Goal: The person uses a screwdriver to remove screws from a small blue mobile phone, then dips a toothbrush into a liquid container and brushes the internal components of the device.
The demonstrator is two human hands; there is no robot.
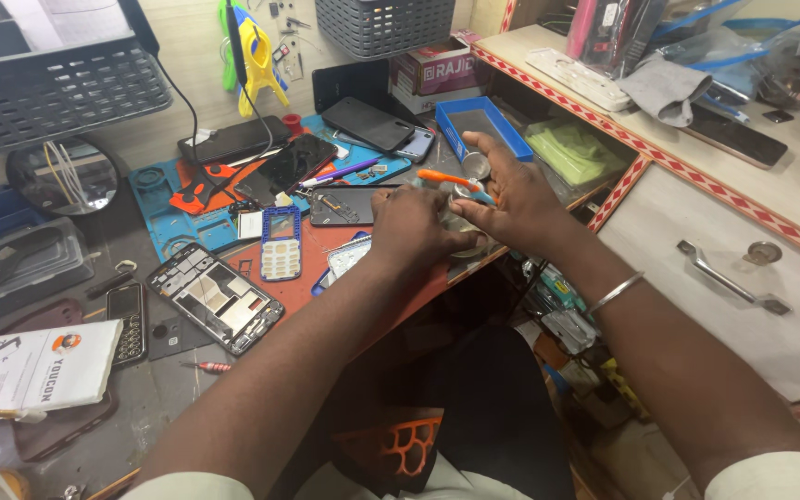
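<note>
Hands meet over the near edge of the table, close together and just touching. The left hand is curled, knuckles up, its grip closed over a small pale part that is mostly hidden beneath the fingers; what the part is cannot be told. The right hand sits just right of it, thumb and forefinger pinched on a small round silvery object, while the orange-handled tool lies across between the two hands, its handle pointing away to the left. Whether the right fingers also clasp that tool cannot be told. A metal bangle rings the right wrist.

Just beyond the right hand stands a blue tray, and right of that a green cloth. Left of the left hand, a small blue keypad phone lies face up on the red mat, with an open phone frame farther left and nearer the person. Beyond both hands, dark phones lie on the blue mat. Far to the left rest a round mirror and a white booklet. Right of the right arm is a white drawer front with a metal handle.
</note>
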